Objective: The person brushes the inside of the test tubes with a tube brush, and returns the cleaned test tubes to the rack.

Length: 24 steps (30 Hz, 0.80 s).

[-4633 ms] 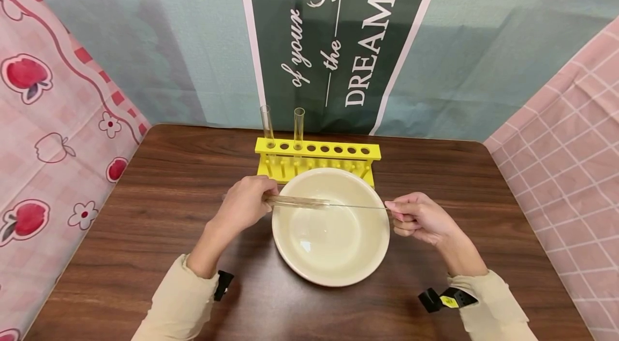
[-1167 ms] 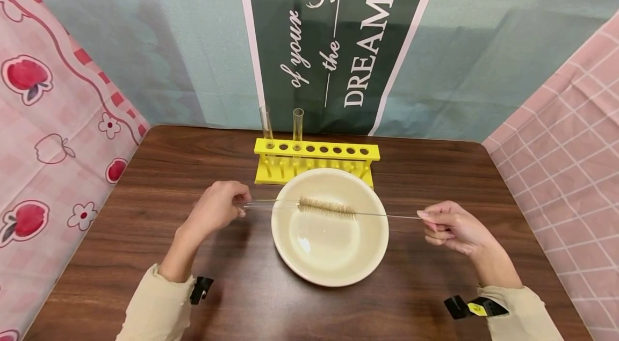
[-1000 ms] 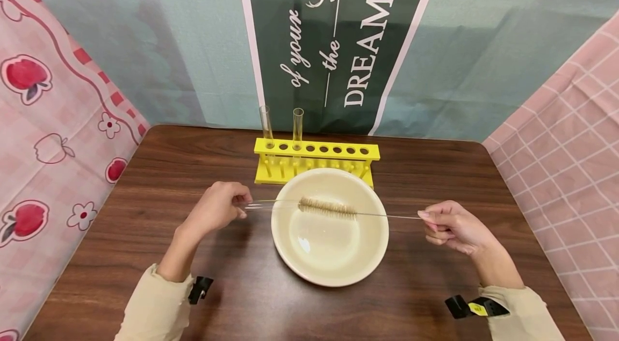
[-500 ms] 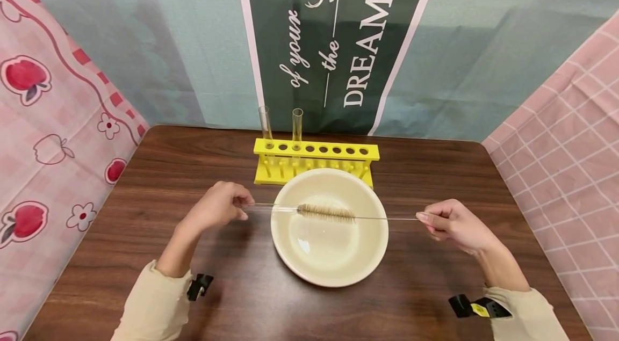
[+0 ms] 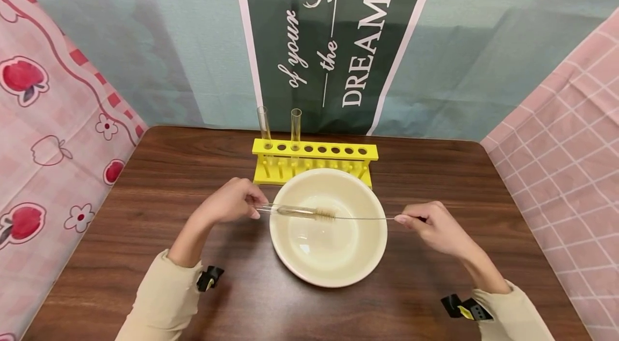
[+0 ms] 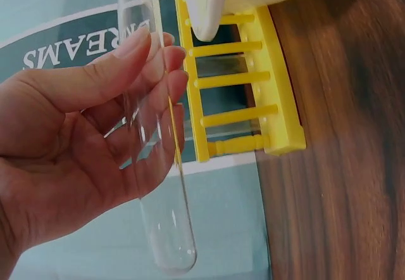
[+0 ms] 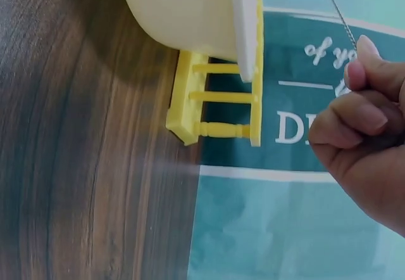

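Observation:
My left hand (image 5: 238, 200) grips a clear glass test tube (image 6: 166, 229) between thumb and fingers, its rounded bottom pointing left and its mouth over the cream bowl (image 5: 329, 277). My right hand (image 5: 435, 227) pinches the twisted wire handle (image 7: 340, 15) of a test tube brush (image 5: 325, 215). Most of the tan bristles sit inside the tube; a short tuft shows outside the mouth. Tube and brush lie nearly level in one line above the bowl.
Behind the bowl stands a yellow test tube rack (image 5: 333, 152) holding two upright test tubes (image 5: 296, 129) toward its left end. Brown wooden table (image 5: 145, 223) surrounds the bowl. A patterned cloth (image 5: 34, 169) hangs at the left and a pink one (image 5: 570, 169) at the right.
The bristles, outside the tube mouth half a second ago, are now mostly inside it. My right hand has moved left and my left hand slightly right. Rack and bowl stay put.

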Tool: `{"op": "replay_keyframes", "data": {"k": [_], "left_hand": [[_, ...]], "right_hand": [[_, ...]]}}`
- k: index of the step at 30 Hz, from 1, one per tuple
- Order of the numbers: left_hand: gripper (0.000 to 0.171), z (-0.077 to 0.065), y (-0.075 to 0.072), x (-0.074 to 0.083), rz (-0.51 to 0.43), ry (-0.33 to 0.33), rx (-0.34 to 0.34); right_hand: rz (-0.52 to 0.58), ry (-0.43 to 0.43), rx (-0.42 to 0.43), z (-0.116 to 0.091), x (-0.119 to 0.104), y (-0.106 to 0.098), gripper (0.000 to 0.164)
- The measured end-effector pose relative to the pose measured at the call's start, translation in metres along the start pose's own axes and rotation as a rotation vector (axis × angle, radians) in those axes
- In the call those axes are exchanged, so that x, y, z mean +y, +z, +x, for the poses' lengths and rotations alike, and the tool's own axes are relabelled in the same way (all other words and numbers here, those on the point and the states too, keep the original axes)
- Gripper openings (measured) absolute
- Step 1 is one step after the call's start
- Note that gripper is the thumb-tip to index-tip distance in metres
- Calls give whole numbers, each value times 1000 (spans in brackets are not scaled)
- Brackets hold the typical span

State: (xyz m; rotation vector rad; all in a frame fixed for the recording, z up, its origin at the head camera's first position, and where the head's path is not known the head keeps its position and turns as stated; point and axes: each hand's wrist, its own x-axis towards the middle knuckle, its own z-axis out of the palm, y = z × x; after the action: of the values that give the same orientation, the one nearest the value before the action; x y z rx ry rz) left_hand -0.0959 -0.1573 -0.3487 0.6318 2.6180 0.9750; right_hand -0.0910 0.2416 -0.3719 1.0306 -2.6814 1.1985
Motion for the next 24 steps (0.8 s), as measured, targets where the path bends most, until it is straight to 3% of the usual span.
{"op": "replay_keyframes", "data": {"k": [5, 12, 18, 24], "left_hand": [[17, 4, 3, 6, -4, -24, -41], [15, 5, 6, 10, 3, -15, -43], [17, 7, 10, 19, 8, 24, -56], [14, 16, 17, 40, 57, 56, -108]], "right_hand": [[-101, -94, 41, 6, -5, 11, 38], [-132, -144, 59, 9, -8, 22, 30], [-117, -229, 80, 10, -11, 30, 30], [-46, -296, 66, 13, -15, 47, 28]]}}
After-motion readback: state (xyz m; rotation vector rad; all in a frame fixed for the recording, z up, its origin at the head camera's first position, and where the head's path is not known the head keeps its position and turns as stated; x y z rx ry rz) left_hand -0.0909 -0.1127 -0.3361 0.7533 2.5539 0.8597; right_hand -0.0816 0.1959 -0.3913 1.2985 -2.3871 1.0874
